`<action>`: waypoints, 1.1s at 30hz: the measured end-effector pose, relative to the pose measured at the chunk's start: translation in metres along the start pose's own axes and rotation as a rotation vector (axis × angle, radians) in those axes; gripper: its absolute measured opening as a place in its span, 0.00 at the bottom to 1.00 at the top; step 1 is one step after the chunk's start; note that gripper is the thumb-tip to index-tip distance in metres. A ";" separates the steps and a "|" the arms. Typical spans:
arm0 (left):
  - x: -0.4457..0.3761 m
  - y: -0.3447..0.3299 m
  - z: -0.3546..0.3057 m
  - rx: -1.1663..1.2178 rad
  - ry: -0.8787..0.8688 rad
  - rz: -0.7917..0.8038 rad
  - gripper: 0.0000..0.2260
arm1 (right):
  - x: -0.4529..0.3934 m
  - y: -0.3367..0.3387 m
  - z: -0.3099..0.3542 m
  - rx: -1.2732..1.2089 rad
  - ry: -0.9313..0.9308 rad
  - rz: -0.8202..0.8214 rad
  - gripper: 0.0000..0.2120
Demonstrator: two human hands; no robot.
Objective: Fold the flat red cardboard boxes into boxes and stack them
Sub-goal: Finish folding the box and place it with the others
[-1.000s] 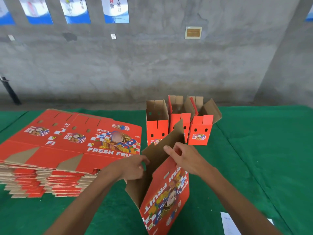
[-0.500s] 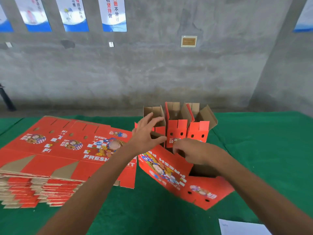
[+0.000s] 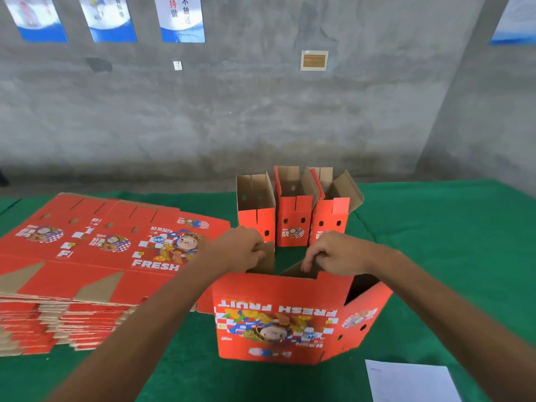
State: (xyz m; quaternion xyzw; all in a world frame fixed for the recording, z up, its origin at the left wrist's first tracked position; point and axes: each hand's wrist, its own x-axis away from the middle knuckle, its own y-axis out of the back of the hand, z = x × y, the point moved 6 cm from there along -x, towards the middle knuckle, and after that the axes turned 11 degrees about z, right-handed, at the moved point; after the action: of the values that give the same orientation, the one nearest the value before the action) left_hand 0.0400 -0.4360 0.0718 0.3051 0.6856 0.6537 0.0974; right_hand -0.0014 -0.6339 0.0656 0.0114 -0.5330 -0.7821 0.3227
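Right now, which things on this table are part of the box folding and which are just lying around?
Part of the job:
half-folded red box, gripped by left hand and right hand
stack of flat boxes
three folded boxes

Lying about:
white paper

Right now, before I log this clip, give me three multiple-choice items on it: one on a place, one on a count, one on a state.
1. Where is the stack of flats?
A. left of the hands
B. right of the hands
C. on the floor

2. How many folded boxes stand at the back?
A. one
B. three
C. five

3. What are the hands doing?
A. resting flat on the table
B. gripping flaps of the near box
C. holding the paper

Answers:
1 A: the flats lie left of the left hand.
2 B: boxes and stand together.
3 B: both hands, the right hand too, curl over flaps of the near box.
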 end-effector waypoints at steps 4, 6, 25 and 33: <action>-0.003 -0.009 0.018 0.146 0.101 0.081 0.14 | 0.005 -0.035 0.004 0.186 -0.034 0.010 0.32; -0.001 -0.013 0.032 0.347 0.146 0.123 0.13 | 0.006 -0.047 0.010 0.503 -0.035 -0.038 0.30; 0.023 -0.082 0.044 -0.310 -0.064 -0.058 0.27 | 0.022 -0.089 -0.038 0.419 -0.206 -0.124 0.44; 0.045 -0.092 0.054 -0.197 0.099 -0.161 0.33 | 0.023 -0.102 -0.038 0.529 -0.246 -0.373 0.39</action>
State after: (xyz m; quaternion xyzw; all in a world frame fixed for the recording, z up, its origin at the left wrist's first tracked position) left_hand 0.0061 -0.3626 -0.0109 0.2055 0.6443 0.7222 0.1451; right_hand -0.0562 -0.6543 -0.0296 0.0977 -0.7409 -0.6578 0.0934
